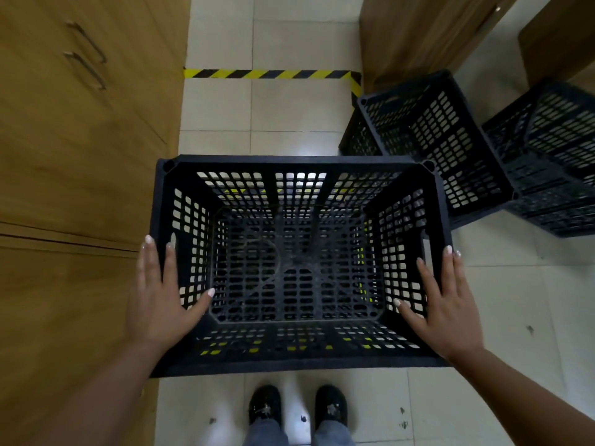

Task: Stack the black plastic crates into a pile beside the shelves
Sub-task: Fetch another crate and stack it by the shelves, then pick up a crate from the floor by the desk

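A large black perforated plastic crate [299, 362] fills the middle of the head view, open side up, right in front of my feet. More black lattice shows through its floor, so it seems to rest on another crate. My left hand [157, 297] lies flat over its left rim, thumb inside the wall. My right hand [444, 300] lies flat over the right rim beside the handle slot, thumb inside. Both hands press the sides with fingers straight. Two more black crates stand to the right: one [450, 140] tipped at an angle, another [553, 162] further right, partly cut off.
A wooden cabinet [74, 156] with metal handles runs along the left, touching the crate's left side. Wooden furniture [425, 30] stands at the back right. Yellow-black hazard tape [270, 74] crosses the pale tiled floor [283, 117]. My dark shoes [297, 407] are just below the crate.
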Tool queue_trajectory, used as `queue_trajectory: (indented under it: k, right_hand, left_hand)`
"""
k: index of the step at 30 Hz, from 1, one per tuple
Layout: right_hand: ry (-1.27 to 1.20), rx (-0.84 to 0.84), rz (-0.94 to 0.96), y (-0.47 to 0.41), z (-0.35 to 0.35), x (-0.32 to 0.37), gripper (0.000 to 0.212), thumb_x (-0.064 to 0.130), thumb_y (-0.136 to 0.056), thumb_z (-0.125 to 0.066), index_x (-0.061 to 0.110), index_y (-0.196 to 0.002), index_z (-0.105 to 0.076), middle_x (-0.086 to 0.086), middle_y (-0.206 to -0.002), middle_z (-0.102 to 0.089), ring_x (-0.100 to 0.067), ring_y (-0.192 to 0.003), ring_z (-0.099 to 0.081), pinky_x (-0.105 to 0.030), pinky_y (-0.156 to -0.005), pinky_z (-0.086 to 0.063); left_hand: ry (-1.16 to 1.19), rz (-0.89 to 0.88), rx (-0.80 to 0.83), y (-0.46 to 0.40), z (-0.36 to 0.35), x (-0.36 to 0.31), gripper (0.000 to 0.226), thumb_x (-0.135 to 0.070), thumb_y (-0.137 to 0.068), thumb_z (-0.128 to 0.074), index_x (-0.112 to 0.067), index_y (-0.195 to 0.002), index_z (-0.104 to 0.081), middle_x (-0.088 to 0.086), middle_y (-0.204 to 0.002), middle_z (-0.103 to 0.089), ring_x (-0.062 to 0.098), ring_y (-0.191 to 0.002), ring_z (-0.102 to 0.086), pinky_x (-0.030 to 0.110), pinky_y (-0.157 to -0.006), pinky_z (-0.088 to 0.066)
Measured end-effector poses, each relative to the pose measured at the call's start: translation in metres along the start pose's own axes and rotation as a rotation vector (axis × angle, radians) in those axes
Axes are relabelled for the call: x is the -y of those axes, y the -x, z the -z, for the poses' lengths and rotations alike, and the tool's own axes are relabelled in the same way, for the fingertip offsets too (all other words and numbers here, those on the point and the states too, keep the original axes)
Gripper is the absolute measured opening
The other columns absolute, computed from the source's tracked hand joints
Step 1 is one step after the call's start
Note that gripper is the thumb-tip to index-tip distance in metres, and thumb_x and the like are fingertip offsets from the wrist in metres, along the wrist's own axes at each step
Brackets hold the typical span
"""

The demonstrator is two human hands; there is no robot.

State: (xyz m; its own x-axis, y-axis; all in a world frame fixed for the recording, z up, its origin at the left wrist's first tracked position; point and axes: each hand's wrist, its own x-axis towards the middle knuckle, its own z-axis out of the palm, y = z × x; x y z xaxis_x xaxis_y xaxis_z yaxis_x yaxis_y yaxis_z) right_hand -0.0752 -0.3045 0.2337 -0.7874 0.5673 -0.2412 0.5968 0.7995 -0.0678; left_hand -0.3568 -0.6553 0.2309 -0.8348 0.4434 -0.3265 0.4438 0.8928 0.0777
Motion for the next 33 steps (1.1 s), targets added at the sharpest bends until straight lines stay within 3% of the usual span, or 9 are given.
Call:
queue_trajectory:
  k: [8,14,17,20,23,27,30,33]
  right_hand:
    - [0.014,-0.009,-0.007,0.001,-0.002,0.000,0.093,0.077,-0.082,-0.016,0.013,-0.147,-0.034,-0.016,-0.159,0.005,-0.029,-0.147,0.008,-0.049,-0.117,-0.017]
    - [0.002,-0.005,-0.012,0.002,-0.001,0.001,0.094,0.078,-0.080,-0.018,0.016,-0.150,-0.025,-0.015,-0.159,0.006,-0.024,-0.146,0.015,-0.043,-0.119,-0.006]
    - [-0.091,0.003,-0.063,0.005,0.011,0.008,0.091,0.073,-0.081,-0.029,0.018,-0.152,-0.014,-0.010,-0.159,0.008,-0.020,-0.146,0.014,-0.036,-0.118,0.001]
    - [-0.182,-0.041,-0.068,0.020,0.027,0.017,0.082,0.058,-0.088,-0.047,0.018,-0.152,-0.014,-0.010,-0.160,0.004,-0.022,-0.147,0.008,-0.036,-0.118,-0.002]
    - [-0.221,-0.046,-0.017,0.037,0.045,0.016,0.080,0.056,-0.087,-0.046,0.020,-0.152,-0.016,-0.008,-0.160,0.004,-0.023,-0.147,0.005,-0.036,-0.118,-0.004]
    - [-0.223,-0.030,0.045,0.046,0.081,-0.014,0.077,0.057,-0.092,-0.043,0.027,-0.152,-0.005,0.001,-0.154,0.022,-0.015,-0.144,0.018,-0.032,-0.116,-0.001]
    - [-0.267,-0.073,0.037,0.046,0.108,-0.052,0.076,0.053,-0.093,-0.042,0.027,-0.152,-0.002,0.000,-0.157,0.019,-0.013,-0.144,0.019,-0.030,-0.116,0.003]
    - [-0.325,-0.102,-0.010,0.041,0.128,-0.106,0.074,0.049,-0.094,-0.044,0.027,-0.152,-0.003,-0.001,-0.160,0.012,-0.015,-0.146,0.014,-0.027,-0.115,0.002]
  left_hand:
    - [-0.013,-0.039,-0.030,-0.001,-0.004,0.003,0.109,-0.083,-0.073,-0.021,-0.010,-0.153,-0.007,0.014,-0.159,0.015,0.029,-0.147,0.007,0.054,-0.110,-0.027]
    - [-0.051,-0.083,-0.047,0.001,-0.005,0.006,0.109,-0.082,-0.075,-0.021,-0.008,-0.153,-0.005,0.018,-0.158,0.015,0.031,-0.147,0.008,0.049,-0.117,-0.007]
    - [-0.014,-0.074,0.009,0.000,0.004,0.005,0.110,-0.081,-0.075,-0.027,-0.009,-0.152,0.006,0.014,-0.157,0.024,0.026,-0.145,0.020,0.046,-0.118,0.000]
    - [0.041,-0.133,0.061,0.008,0.027,-0.013,0.102,-0.075,-0.083,-0.032,-0.011,-0.152,0.006,0.010,-0.158,0.020,0.023,-0.146,0.016,0.044,-0.119,-0.001]
    - [0.093,-0.224,0.071,0.020,0.058,-0.058,0.093,-0.066,-0.087,-0.039,-0.015,-0.153,0.003,0.006,-0.160,0.014,0.020,-0.148,0.009,0.042,-0.120,-0.003]
    - [0.223,-0.385,0.026,0.034,0.096,-0.147,0.083,-0.056,-0.091,-0.046,-0.021,-0.154,-0.007,-0.002,-0.161,-0.006,0.017,-0.148,-0.005,0.035,-0.118,-0.010]
    - [0.246,-0.507,-0.016,0.040,0.113,-0.226,0.077,-0.052,-0.091,-0.049,-0.020,-0.153,-0.014,-0.003,-0.160,-0.016,0.015,-0.146,-0.012,0.032,-0.117,-0.014]
    - [0.270,-0.555,-0.018,0.045,0.118,-0.308,0.076,-0.051,-0.092,-0.049,-0.023,-0.153,-0.013,-0.006,-0.159,-0.015,0.014,-0.146,-0.011,0.030,-0.116,-0.012]
